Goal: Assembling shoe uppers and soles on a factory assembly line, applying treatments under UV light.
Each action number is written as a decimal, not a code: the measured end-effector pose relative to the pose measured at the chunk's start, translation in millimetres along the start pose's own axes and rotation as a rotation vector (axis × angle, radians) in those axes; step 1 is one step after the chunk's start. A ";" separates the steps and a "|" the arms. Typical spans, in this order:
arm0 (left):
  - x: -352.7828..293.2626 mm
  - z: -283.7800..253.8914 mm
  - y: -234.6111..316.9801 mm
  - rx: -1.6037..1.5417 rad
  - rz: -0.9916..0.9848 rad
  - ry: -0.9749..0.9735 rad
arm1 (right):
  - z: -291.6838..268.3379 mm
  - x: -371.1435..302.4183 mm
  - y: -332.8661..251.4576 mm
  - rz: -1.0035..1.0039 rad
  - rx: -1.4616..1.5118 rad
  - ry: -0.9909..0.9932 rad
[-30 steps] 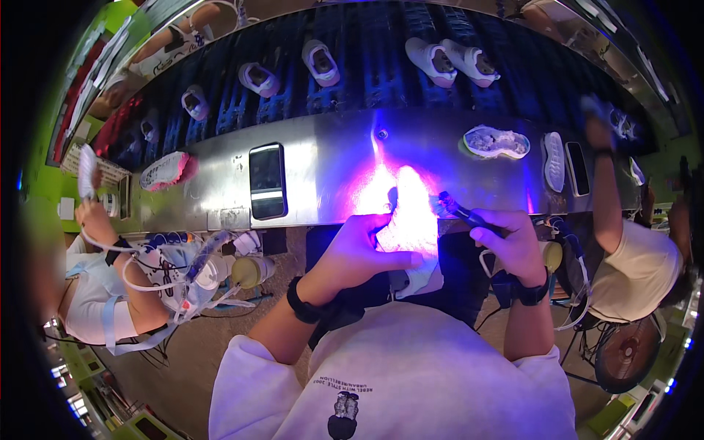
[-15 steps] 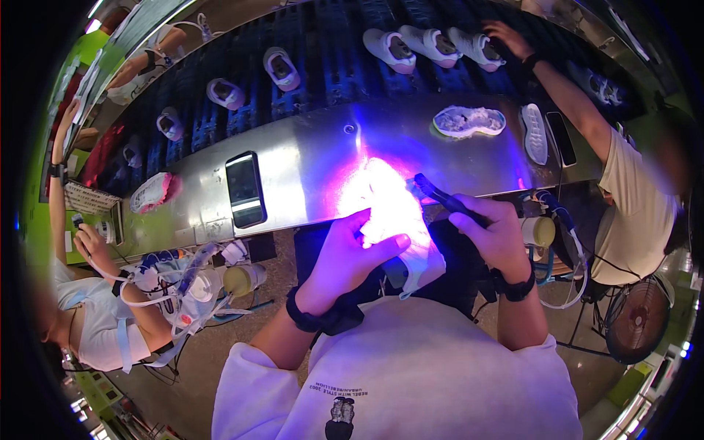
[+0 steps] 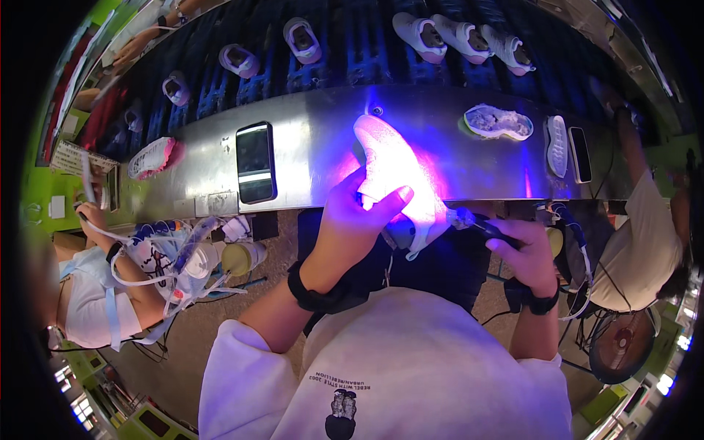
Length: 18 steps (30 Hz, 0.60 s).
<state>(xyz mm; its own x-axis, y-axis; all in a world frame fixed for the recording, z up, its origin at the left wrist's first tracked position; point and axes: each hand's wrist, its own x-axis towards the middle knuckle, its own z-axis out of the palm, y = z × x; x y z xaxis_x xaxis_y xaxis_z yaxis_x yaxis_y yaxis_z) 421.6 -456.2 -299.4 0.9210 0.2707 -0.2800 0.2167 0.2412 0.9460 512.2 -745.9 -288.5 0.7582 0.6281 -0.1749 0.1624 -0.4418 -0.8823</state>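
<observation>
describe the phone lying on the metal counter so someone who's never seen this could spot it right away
Find the long shiny metal counter that runs across the picture below the dark belt of shoes. Left of the glowing shoe in the left hand lies the phone, a flat black rectangle, unlike the pale shoes around it.

The left hand (image 3: 350, 224) hides the shoe's (image 3: 396, 172) near side; violet glare washes out its surface
</observation>
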 end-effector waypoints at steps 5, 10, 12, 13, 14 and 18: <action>6.5 5.8 -2.0 0.066 0.021 0.037 | 9.6 -4.2 -9.4 0.043 -0.054 0.128; 1.3 3.6 -9.5 0.014 0.012 0.083 | 5.0 6.3 -23.4 0.010 -0.045 0.121; 0.3 2.9 -8.8 -0.079 0.011 0.111 | 0.3 5.3 -25.5 0.015 -0.099 0.088; 0.3 5.6 -7.2 -0.138 -0.029 0.096 | -0.2 5.0 -28.5 0.002 -0.097 0.078; 0.4 8.1 -5.6 -0.199 -0.069 0.083 | -0.3 3.8 -31.9 0.004 -0.114 0.100; -6.7 7.7 -2.8 -0.464 -0.250 0.027 | 3.9 5.1 -32.0 -0.045 -0.161 0.146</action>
<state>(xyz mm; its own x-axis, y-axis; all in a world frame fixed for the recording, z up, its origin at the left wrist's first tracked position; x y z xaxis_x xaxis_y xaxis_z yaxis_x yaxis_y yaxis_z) 417.3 -465.8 -298.9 0.8498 0.1744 -0.4975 0.2571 0.6867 0.6800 508.4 -726.1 -262.9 0.8296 0.5549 -0.0616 0.2875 -0.5192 -0.8048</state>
